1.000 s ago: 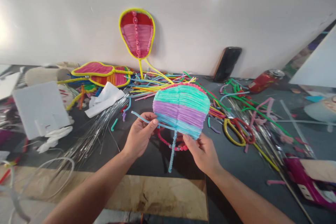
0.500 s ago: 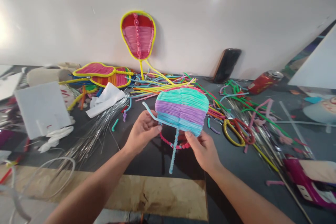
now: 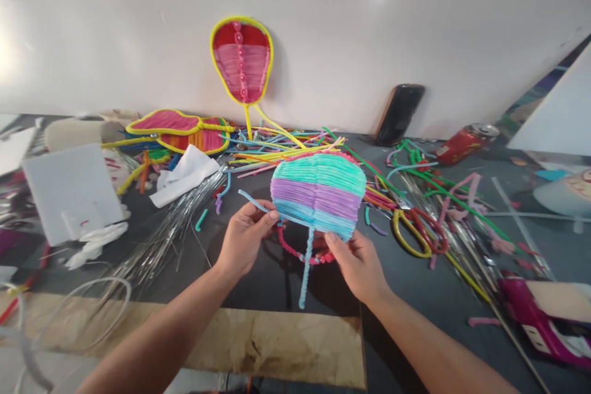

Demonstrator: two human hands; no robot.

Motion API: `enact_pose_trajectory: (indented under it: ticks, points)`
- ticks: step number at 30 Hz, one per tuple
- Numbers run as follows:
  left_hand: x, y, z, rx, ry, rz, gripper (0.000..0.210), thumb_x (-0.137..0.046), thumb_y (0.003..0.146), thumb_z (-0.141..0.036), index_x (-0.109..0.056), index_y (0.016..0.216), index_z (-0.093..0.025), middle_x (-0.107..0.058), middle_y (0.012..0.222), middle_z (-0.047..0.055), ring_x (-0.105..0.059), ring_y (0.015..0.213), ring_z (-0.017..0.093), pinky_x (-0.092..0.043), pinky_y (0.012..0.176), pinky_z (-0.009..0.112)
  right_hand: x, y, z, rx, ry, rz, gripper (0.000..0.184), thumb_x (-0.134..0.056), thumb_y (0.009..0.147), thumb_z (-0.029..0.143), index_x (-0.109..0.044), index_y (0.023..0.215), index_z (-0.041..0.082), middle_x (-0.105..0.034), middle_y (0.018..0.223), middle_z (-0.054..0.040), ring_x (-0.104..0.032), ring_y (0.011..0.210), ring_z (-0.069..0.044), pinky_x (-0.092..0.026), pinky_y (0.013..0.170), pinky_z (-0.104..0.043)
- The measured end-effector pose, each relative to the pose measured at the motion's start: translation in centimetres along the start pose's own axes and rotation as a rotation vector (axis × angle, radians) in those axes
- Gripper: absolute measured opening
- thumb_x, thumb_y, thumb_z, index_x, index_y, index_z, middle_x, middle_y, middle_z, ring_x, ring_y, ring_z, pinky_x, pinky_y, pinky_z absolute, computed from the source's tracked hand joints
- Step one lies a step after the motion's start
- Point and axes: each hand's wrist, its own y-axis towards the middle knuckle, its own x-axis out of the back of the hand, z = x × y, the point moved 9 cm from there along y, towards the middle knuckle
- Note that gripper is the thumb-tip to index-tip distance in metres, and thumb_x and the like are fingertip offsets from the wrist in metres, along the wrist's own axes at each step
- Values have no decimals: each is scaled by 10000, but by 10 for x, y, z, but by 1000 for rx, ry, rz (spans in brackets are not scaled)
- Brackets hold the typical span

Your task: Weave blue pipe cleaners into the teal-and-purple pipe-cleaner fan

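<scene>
Turquoise, lilac and blue fuzzy rows are making up the banded panel (image 3: pixel 316 197), which is sitting raised between the hands, above the dark surface (image 3: pixel 258 286). The left hand (image 3: pixel 252 237) is pinching a pale-blue strand (image 3: pixel 252 199) between closed thumb and fingers, its free end pointing away to the left; the right hand (image 3: pixel 355 258) is gripping the panel's near corner, thumb in front, fingers curling mostly out of sight behind. A hard pull from the left hand could be bunching the lowest blue rows, and a squeezing right thumb could be denting that corner. With the twisted stem (image 3: pixel 305 277) hanging unsupported between the wrists, a careless turn could be knocking it askew. Behind the panel, a red loop (image 3: pixel 292 250) is showing below, and the strand could be snagging on it. Just beyond the hands, loose fuzzy sticks (image 3: pixel 281 146) are crowding the way forward; silvery tinsel (image 3: pixel 159 261) is spreading left of the left hand, while scissors (image 3: pixel 421 234) are lying right of the right hand, blocking any sideways sweep
</scene>
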Motion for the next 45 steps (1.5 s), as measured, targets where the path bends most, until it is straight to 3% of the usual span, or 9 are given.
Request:
enact_pose_trajectory:
  ticks: [12,20,33,38,45]
  points:
    - [-10,-1,2,90,-138,72,259,-732,723,-275,-518,823,-169,-633,682,-16,-651,688,145,-543,639,259,-2,4,-15,-82,275,37,179,-670,797,356,-670,904,214,-716,847,-30,-673,708,-161,-557,599,-277]
    - [-15,-4,5,178,-224,143,241,-731,732,-263,-526,804,-159,-624,681,-13,-635,651,110,-541,646,224,-6,5,-12,-101,352,48,163,-707,762,350,-688,859,220,-723,804,-24,-675,666,-140,-545,577,-240]
    - [-22,-6,22,373,-368,270,121,-640,798,-195,-560,743,-123,-644,674,30,-627,546,94,-524,516,153,-10,3,-10,-112,352,93,170,-707,759,360,-683,851,220,-723,803,-31,-675,654,-147,-535,556,-247]
    - [-17,-7,25,390,-360,228,71,-611,795,-136,-580,858,-146,-647,632,20,-623,512,100,-520,492,160,-12,2,-9,-74,310,129,152,-682,787,349,-678,864,219,-723,818,-30,-674,650,-148,-540,558,-258]
    - [-13,-3,22,319,-266,147,194,-740,698,-250,-590,695,-127,-628,585,11,-575,470,78,-468,448,139,-8,2,-11,-63,271,115,135,-664,806,333,-673,883,223,-720,827,-28,-674,669,-150,-554,607,-281]
